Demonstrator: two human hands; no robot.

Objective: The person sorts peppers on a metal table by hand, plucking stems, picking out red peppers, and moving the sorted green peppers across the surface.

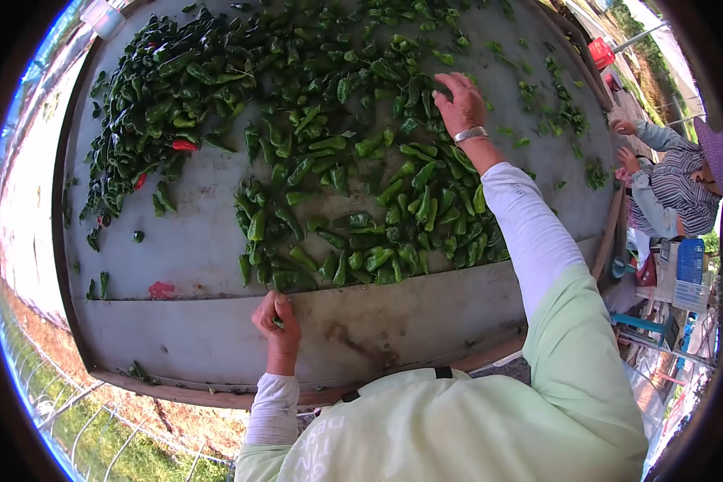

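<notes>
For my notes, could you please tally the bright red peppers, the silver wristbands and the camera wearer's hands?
Bright red peppers: 2
Silver wristband: 1
Wearer's left hand and right hand: 2
Total: 5, leaving out the green peppers, which overlap too much to count.

Bright daylight fills the view. The counter lies in softer, even light, small glints dotting the glossy green peppers, which darken toward the upper left. Beyond the left edge, the ground burns out to white. Fisheye distortion bows the straight lines; black vignetting swallows the corners.
</notes>
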